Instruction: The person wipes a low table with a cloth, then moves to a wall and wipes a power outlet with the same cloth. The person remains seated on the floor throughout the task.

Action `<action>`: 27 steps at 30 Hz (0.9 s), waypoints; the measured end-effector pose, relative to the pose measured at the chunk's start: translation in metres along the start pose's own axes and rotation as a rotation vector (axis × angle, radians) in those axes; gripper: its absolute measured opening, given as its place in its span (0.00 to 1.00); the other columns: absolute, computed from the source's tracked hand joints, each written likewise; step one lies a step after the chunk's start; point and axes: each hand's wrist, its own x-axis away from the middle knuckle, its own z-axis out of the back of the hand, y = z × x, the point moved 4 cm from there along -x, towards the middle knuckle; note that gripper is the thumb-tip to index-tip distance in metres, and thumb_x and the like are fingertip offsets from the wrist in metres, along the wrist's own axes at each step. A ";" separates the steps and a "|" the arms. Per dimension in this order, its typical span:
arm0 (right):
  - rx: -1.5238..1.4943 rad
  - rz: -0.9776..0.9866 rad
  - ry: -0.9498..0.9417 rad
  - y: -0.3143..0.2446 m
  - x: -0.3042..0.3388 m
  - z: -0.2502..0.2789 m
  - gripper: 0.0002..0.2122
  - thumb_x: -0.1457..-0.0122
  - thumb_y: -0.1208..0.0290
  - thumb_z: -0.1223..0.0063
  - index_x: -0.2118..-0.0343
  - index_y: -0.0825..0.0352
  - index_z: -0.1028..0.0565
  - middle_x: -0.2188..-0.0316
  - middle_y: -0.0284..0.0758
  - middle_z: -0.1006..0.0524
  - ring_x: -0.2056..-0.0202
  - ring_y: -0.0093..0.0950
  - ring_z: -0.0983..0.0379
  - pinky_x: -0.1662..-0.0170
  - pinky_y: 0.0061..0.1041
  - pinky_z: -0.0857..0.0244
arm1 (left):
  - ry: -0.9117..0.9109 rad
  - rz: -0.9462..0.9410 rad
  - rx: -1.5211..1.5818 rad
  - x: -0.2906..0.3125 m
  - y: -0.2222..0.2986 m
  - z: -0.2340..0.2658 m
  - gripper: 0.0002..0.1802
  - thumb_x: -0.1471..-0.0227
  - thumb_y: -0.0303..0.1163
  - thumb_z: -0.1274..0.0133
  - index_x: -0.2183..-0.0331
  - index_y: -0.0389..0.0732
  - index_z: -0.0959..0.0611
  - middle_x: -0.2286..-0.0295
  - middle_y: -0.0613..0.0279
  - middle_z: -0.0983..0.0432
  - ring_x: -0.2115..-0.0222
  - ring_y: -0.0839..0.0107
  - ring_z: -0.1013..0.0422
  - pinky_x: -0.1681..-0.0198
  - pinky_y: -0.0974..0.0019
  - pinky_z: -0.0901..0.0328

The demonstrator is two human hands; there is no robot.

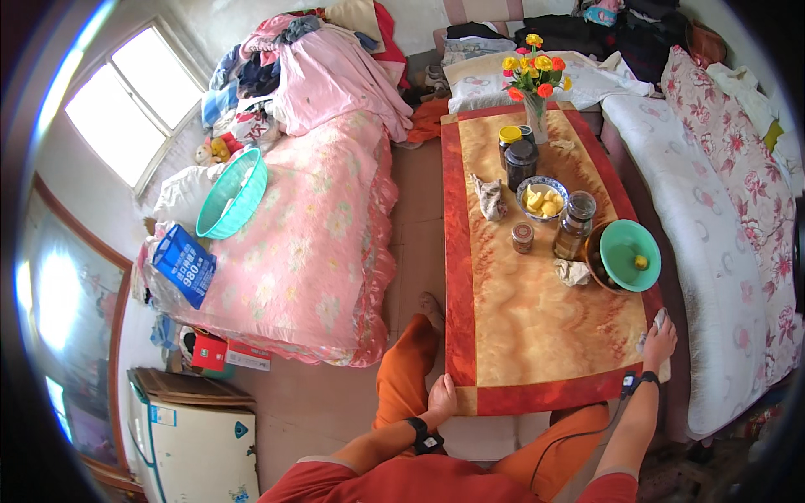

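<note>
My left hand point(442, 397) is closed round the near left corner of a long table point(558, 344) with a wood-patterned top and red border. At the table's right edge, my right hand point(660, 345) presses on a small pale cloth point(661, 318), its fingers closed over it. Nearest to that hand stands a green plastic basin point(625, 251) with a yellow piece in it, resting on a brown bowl. Beside these are a glass jar point(574, 225), a crumpled cloth point(572, 272), a small lidded jar point(522, 237) and a patterned bowl point(542, 199) of yellow pieces.
Dark jars point(521, 163), a grey cloth point(489, 197) and a flower vase point(535, 117) stand farther along the table. A bed with a pink cover point(310, 243) lies left, bearing a turquoise basket point(232, 194). A covered sofa point(671, 193) runs along the right. A white cabinet point(201, 448) is lower left.
</note>
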 end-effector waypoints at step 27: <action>-0.099 -1.001 -0.083 -0.082 0.163 0.052 0.30 0.38 0.57 0.55 0.35 0.59 0.45 0.37 0.57 0.49 0.46 0.58 0.35 0.48 0.51 0.34 | 0.089 0.013 0.032 0.003 0.000 0.001 0.24 0.35 0.43 0.65 0.69 0.33 0.23 0.67 0.38 0.24 0.61 0.39 0.29 0.56 0.44 0.36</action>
